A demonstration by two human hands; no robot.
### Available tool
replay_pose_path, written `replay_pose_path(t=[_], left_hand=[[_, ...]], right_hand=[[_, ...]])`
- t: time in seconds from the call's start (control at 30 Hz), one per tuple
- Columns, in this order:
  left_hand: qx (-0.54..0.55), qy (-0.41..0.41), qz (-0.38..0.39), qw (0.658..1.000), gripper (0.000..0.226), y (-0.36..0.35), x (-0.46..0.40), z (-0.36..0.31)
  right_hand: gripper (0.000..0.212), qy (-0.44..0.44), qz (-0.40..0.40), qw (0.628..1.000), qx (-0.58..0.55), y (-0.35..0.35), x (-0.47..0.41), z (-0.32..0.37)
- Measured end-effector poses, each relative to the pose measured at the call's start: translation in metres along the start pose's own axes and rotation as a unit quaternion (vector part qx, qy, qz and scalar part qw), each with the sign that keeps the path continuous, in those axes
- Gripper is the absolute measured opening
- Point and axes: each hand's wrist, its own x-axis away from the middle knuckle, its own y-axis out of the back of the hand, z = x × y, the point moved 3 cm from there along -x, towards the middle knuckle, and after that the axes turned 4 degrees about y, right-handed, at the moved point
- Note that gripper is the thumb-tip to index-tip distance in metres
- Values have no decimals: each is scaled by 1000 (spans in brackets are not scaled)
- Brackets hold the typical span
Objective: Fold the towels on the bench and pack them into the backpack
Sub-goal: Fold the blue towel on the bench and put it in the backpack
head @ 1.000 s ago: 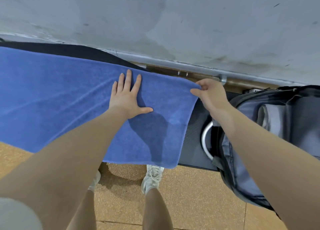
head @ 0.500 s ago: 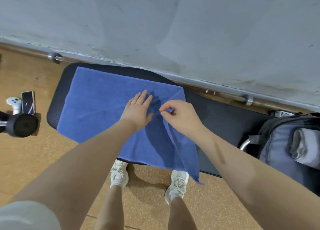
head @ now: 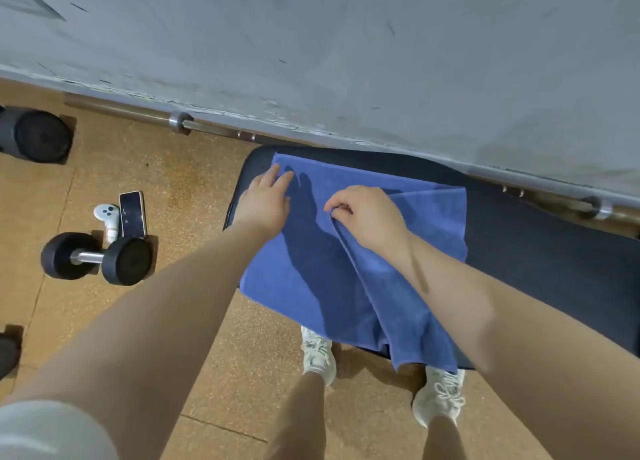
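Folding step in progress: a blue towel (head: 346,252) lies across the left end of the black bench (head: 554,259), its near portion hanging over the bench's front edge toward the floor, and a flap carried over from the right is being laid toward the left. The right hand (head: 367,214), above the middle of the towel, has its fingers curled and pinches the raised edge of that flap between thumb and fingertips; the forearm reaches in from the lower right, wrist roughly level. The left hand (head: 265,201) rests near the towel's far left corner, fingers straight and slightly spread, palm down, holding nothing and apparently pinning the lower layer; its forearm enters from the lower left. Judged from this state, the fold is only partly closed, so the next move calls for drawing the pinched edge on to meet the towel's left edge, aligning corners, then smoothing the crease flat. The backpack is not in view, so packing appears to be some way off. On the floor left of the bench lie a dumbbell (head: 97,257), a phone (head: 131,214) and a white controller (head: 108,217).
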Motion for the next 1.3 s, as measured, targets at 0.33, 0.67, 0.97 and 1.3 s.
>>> replay_pose_path(t=[0.33, 0.67, 0.97, 1.3], left_hand=[[78, 40, -49, 995, 42, 3, -65, 34], [301, 18, -35, 953, 10, 2, -67, 20], [730, 156, 123, 654, 21, -9, 0, 11], [727, 79, 166, 662, 23, -2, 17, -5]], right_hand=[[17, 5, -50, 997, -66, -34, -56, 14], [12, -45, -94, 991, -90, -33, -66, 9], [17, -71, -107, 984, -127, -30, -43, 34], [13, -91, -143, 974, -149, -21, -26, 27]])
